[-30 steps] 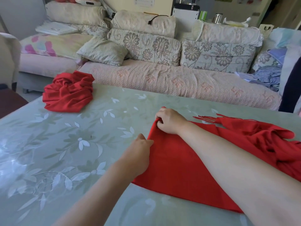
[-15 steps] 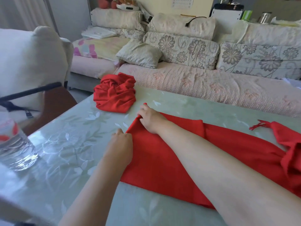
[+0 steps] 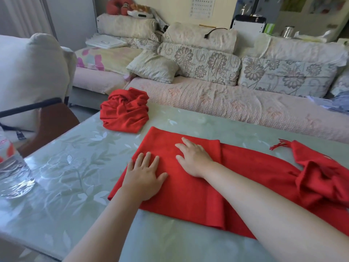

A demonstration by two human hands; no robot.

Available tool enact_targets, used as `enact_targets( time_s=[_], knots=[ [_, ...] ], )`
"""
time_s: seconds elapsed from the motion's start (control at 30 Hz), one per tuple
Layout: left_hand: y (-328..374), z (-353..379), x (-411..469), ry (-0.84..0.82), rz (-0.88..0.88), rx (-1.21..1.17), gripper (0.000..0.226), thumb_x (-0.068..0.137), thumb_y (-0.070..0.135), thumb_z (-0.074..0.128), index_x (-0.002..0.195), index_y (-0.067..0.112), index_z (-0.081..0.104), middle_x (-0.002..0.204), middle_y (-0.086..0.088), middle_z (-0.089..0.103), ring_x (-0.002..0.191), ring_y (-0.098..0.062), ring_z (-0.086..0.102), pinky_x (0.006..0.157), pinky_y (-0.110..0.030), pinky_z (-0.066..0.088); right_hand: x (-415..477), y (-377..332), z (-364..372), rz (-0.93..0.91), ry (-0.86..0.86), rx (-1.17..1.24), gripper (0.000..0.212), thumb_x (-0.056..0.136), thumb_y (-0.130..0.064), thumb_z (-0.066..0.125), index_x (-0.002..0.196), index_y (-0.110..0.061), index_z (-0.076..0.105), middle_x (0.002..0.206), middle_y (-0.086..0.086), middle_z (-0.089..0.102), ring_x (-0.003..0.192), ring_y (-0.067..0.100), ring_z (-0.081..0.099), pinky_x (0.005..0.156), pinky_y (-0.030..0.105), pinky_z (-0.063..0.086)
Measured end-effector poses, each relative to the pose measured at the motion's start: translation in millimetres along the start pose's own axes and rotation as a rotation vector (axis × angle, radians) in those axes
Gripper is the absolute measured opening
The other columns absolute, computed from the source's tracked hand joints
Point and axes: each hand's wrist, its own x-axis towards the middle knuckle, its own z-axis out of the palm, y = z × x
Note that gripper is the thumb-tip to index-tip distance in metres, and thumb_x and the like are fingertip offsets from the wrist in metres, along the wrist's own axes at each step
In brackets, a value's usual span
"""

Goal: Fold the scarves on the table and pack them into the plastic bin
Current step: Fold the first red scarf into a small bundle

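Glass covers the table (image 3: 75,167), pale green with a white leaf pattern, and it fills the lower part of the view. Behind its far edge runs a long sofa (image 3: 207,103) stacked with floral cushions (image 3: 200,63). A chair (image 3: 28,76) with a white padded back stands close to the table's left edge, and a clear water bottle (image 3: 11,167) stands on the table near that edge.

One red scarf (image 3: 188,201) lies spread flat across the right half of the table. Its left end is laid over in a double layer with a straight edge, and its fringed right end is bunched near the right border of the view. Both hands lie on the doubled part. The left hand (image 3: 143,176) is palm down near the cloth's left edge, fingers straight and spread, pressing and gripping nothing. The right hand (image 3: 194,157) lies just beyond it, equally flat with fingers spread. The two hands are near each other but apart.

A crumpled scarf (image 3: 124,112), also red, sits in a heap near the table's far left corner, just beside the flat scarf's far corner. A wide stretch of tabletop shows between the bottle and the flat scarf, and another runs along the near edge in front of the cloth.
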Motion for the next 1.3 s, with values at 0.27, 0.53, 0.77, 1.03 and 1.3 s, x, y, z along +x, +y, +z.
enact_targets(
  time_s=[0.27,0.53,0.77,1.03,1.3],
  knots=[
    [91.7,-19.6,-9.8,0.056,0.229,-0.073,0.066,0.098,0.054,0.038,0.155,0.026,0.019,0.163,-0.001,0.013,0.15,-0.022,0.007,0.121,-0.042,0.011,-103.7,83.6,-39.1,0.108,0.029,0.051,0.05,0.102,-0.038,0.046,0.15,-0.026,0.04,0.16,0.002,0.03,0.147,0.02,0.029,0.117,0.038,0.024],
    [198.5,-3.2,-40.6,-0.014,0.599,-0.109,0.059,0.094,0.045,0.053,0.148,0.028,0.038,0.154,0.005,0.036,0.142,-0.016,0.029,0.112,-0.038,0.032,-215.0,163.4,-53.1,0.172,-0.017,0.059,0.049,0.098,-0.039,0.053,0.146,-0.034,0.046,0.162,-0.004,0.028,0.148,0.014,0.029,0.122,0.031,0.02],
    [242.6,22.1,-50.3,-0.078,0.595,0.072,0.064,0.093,0.058,0.046,0.15,0.034,0.03,0.156,0.003,0.029,0.142,-0.021,0.027,0.111,-0.04,0.031,-274.4,224.3,-71.9,0.403,-0.104,-0.233,0.064,0.098,-0.042,0.046,0.157,-0.034,0.021,0.166,0.004,0.015,0.147,0.022,0.029,0.116,0.039,0.027],
    [297.5,32.8,-37.9,0.102,0.608,-0.052,0.049,0.093,0.05,0.047,0.137,0.031,0.047,0.131,0.005,0.05,0.122,-0.022,0.045,0.099,-0.037,0.042,-280.2,264.1,-89.5,0.316,-0.07,-0.51,0.055,0.092,-0.016,0.047,0.142,-0.04,0.047,0.164,0.008,0.018,0.149,0.031,0.017,0.12,0.05,0.013],
    [348.0,63.4,-48.9,0.15,0.599,0.035,0.055,0.089,0.06,0.041,0.138,0.034,0.046,0.131,0.007,0.048,0.121,-0.019,0.044,0.1,-0.034,0.039,-295.2,321.5,-88.9,0.236,0.161,-0.603,0.028,0.053,-0.002,0.083,0.055,-0.02,0.062,0.06,0.005,0.054,0.054,0.029,0.058,0.057,0.04,0.048]
  ],
)
